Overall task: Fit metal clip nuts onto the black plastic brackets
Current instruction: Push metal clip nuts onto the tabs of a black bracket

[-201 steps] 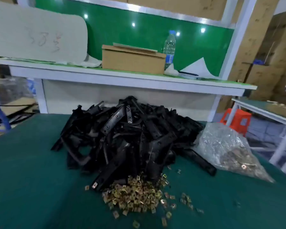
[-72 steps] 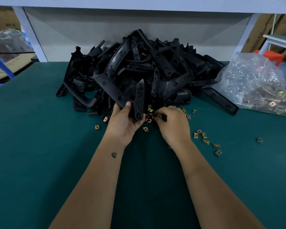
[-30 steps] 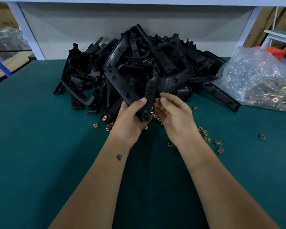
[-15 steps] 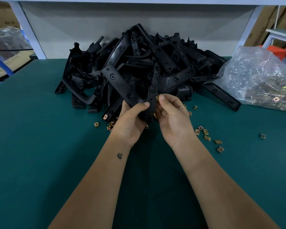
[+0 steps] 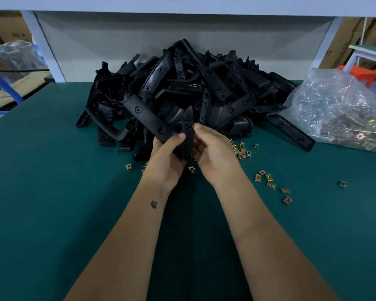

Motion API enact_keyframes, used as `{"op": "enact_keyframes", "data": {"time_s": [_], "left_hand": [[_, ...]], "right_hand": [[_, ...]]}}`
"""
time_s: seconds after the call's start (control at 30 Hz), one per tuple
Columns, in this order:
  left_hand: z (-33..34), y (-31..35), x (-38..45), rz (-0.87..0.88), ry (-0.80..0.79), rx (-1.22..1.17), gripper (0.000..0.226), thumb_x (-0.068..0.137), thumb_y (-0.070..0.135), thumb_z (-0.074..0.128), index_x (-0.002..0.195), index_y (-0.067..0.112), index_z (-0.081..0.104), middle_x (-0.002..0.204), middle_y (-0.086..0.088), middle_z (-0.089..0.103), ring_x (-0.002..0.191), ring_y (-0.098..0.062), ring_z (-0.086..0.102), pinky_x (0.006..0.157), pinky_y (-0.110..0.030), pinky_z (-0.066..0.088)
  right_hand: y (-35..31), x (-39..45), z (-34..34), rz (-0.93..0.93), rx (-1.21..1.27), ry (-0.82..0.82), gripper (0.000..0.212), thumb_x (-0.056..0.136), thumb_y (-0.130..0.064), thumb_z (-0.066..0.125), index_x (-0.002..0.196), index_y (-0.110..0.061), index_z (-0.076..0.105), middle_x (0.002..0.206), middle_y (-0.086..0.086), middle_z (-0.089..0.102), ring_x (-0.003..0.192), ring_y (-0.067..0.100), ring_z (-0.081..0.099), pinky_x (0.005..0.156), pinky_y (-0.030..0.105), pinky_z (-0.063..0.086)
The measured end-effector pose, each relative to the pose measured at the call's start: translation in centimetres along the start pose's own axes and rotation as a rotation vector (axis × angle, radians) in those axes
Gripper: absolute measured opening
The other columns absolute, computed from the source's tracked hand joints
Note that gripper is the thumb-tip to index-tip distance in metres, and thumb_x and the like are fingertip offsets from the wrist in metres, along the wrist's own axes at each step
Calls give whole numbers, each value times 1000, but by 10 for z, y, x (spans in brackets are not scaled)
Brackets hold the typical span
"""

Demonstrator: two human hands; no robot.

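Head view: left hand [image 5: 165, 161] wraps a black bracket [image 5: 187, 131], held upright just near of the bracket pile [image 5: 182, 88] at bench [image 5: 52, 213] centre. Right hand [image 5: 215, 153] pinches a clip nut [image 5: 192, 127] w/ thumb & fingers vs the bracket's right edge. Loose clip nuts [image 5: 267, 179] lie right of hands; plastic bag [image 5: 339, 109] far right.

Single head-worn wide-angle view, looking forward and down, close over green worktable [image 5: 52, 213]

Black plastic brackets [image 5: 174, 94] look semi-glossy (brassy metal clip nuts [image 5: 267, 179] glint) on matt green tabletop [image 5: 52, 213].
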State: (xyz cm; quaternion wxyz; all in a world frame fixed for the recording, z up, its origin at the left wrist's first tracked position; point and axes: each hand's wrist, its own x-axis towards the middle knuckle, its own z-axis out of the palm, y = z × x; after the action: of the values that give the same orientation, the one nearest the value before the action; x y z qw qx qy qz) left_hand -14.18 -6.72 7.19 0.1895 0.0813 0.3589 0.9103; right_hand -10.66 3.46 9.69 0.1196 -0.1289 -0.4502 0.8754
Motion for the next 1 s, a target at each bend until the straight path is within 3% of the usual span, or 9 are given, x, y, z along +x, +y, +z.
{"op": "enact_keyframes", "data": {"time_s": [0.07, 0.23, 0.37, 0.67, 0.77, 0.9, 1.0], "left_hand": [[1, 0, -1, 0, 7, -12, 52, 83, 10, 71, 131, 15, 51, 116, -5, 72, 111, -20, 68, 87, -32, 56], [-1, 0, -1, -5, -47, 38, 63, 79, 14, 72, 137, 16, 47, 120, -7, 71, 114, -23, 66, 88, -33, 57], [-2, 0, -2, -20, -84, 82, 56, 80, 12, 69, 131, 17, 47, 115, -4, 72, 110, -22, 68, 89, -34, 57], [-1, -2, 0, -23, -86, 54, 49, 81, 11, 67, 126, 15, 50, 111, -6, 72, 107, -21, 69, 88, -34, 57], [-1, -3, 0, -30, -77, 93, 56, 80, 10, 69, 132, 16, 48, 116, -7, 71, 113, -23, 67, 96, -37, 55], [-4, -2, 0, -19, -100, 152, 59, 79, 9, 70, 132, 17, 47, 117, -6, 71, 116, -24, 66, 99, -39, 53], [-6, -2, 0, -19, -107, 172, 57, 79, 9, 70, 130, 17, 47, 116, -5, 71, 115, -23, 66, 99, -38, 54]], "right_hand": [[2, -2, 1, -15, -43, -21, 6, 94, -12, 63, 89, -10, 66, 98, 12, 68, 92, 23, 63, 80, 31, 54], [0, -7, -8, -121, -181, -68, 26, 93, -8, 61, 69, -16, 61, 80, 6, 60, 83, 21, 56, 76, 32, 49], [-5, -8, -15, -178, -253, -95, 26, 92, -1, 57, 69, -13, 60, 75, 6, 60, 77, 19, 58, 76, 35, 48], [4, -10, -12, -183, -94, -85, 25, 92, -4, 61, 71, -16, 66, 78, 4, 59, 81, 17, 56, 78, 28, 50], [6, -10, -11, -156, -79, -64, 23, 93, -4, 60, 73, -15, 65, 80, 4, 62, 84, 18, 57, 80, 29, 49], [6, -11, -11, -146, -131, -54, 19, 92, -4, 60, 75, -12, 63, 81, 4, 63, 88, 21, 57, 88, 35, 48], [3, -12, -10, -157, -229, -33, 17, 91, -4, 63, 75, -10, 63, 87, 10, 61, 95, 25, 56, 101, 48, 45]]}}
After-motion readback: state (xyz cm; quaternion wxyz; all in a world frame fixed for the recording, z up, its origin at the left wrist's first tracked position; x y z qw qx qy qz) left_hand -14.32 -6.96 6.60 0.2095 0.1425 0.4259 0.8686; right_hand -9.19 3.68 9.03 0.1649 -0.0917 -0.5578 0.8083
